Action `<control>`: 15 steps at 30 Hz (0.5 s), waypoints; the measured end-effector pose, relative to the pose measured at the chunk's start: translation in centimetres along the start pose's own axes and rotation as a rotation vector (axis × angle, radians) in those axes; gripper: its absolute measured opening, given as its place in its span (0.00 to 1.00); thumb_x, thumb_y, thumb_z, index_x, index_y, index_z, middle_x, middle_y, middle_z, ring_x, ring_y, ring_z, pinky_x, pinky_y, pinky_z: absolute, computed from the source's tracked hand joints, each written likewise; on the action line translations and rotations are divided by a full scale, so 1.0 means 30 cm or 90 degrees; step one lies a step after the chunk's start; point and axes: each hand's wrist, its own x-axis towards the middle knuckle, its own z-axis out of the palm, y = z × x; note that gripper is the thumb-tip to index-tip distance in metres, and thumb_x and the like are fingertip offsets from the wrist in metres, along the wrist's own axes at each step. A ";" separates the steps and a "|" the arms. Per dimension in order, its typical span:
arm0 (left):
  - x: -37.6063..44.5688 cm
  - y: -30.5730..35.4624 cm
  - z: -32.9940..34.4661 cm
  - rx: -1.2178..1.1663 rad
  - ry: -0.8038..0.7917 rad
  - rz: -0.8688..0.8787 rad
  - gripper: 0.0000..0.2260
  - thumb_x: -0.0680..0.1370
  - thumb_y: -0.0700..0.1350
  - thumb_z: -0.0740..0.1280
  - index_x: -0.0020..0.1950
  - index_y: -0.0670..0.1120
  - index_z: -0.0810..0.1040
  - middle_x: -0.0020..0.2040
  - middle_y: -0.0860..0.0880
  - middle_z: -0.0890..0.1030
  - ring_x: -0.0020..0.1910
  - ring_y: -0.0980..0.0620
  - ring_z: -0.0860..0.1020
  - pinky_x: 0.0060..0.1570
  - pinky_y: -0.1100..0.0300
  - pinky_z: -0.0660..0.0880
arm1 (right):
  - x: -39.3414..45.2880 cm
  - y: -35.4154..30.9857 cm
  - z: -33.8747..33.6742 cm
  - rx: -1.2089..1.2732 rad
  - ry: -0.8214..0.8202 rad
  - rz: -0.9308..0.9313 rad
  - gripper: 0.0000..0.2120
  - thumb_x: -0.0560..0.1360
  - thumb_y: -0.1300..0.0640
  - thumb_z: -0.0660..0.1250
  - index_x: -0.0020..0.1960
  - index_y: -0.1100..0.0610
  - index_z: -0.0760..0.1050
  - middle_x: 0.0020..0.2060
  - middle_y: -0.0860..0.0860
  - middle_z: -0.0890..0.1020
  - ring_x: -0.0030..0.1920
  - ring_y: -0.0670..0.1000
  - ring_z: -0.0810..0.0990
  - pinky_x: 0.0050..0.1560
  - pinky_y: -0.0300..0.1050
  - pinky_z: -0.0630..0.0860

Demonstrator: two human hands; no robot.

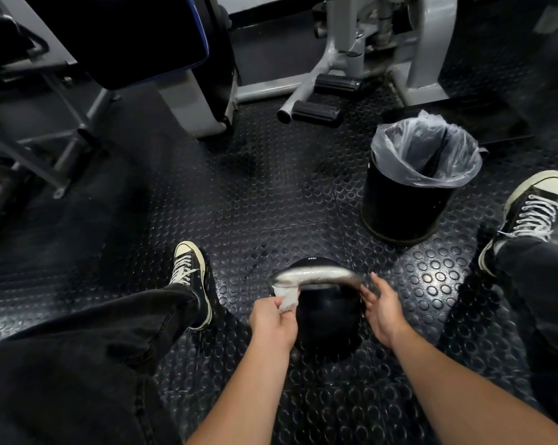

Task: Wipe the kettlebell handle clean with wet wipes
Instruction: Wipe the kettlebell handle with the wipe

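now the left hand (273, 319) pinches the wipe (287, 299) on the handle (316, 277); right hand (382, 308), fingers loose, steadies. rub slowly along the whole bar.

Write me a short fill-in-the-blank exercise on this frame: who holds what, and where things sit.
1. The wipe is pinched by the ____ hand.
2. The wipe touches the handle at its ____ end.
3. The right hand holds ____.
4. The bin is lined with a clear plastic ____.

Missing words: left; left; nothing; bag
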 end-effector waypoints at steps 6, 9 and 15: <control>-0.009 0.002 -0.008 0.078 -0.012 0.002 0.25 0.68 0.21 0.49 0.63 0.28 0.68 0.64 0.29 0.71 0.48 0.30 0.80 0.29 0.54 0.81 | 0.007 0.002 -0.005 0.000 0.006 0.001 0.25 0.82 0.44 0.57 0.77 0.47 0.61 0.72 0.55 0.73 0.72 0.56 0.70 0.64 0.53 0.64; -0.005 0.023 0.000 0.104 -0.031 0.005 0.32 0.61 0.22 0.49 0.67 0.25 0.65 0.71 0.29 0.67 0.45 0.30 0.83 0.31 0.61 0.82 | 0.010 0.001 -0.003 0.002 0.008 -0.002 0.25 0.82 0.45 0.56 0.78 0.47 0.61 0.72 0.55 0.72 0.72 0.57 0.70 0.66 0.53 0.64; -0.045 0.155 -0.005 0.231 -0.066 0.043 0.30 0.73 0.23 0.50 0.75 0.36 0.62 0.73 0.31 0.65 0.56 0.26 0.78 0.45 0.49 0.83 | -0.002 -0.006 0.003 0.016 0.006 -0.001 0.23 0.82 0.47 0.57 0.76 0.50 0.64 0.71 0.54 0.72 0.72 0.57 0.69 0.65 0.53 0.65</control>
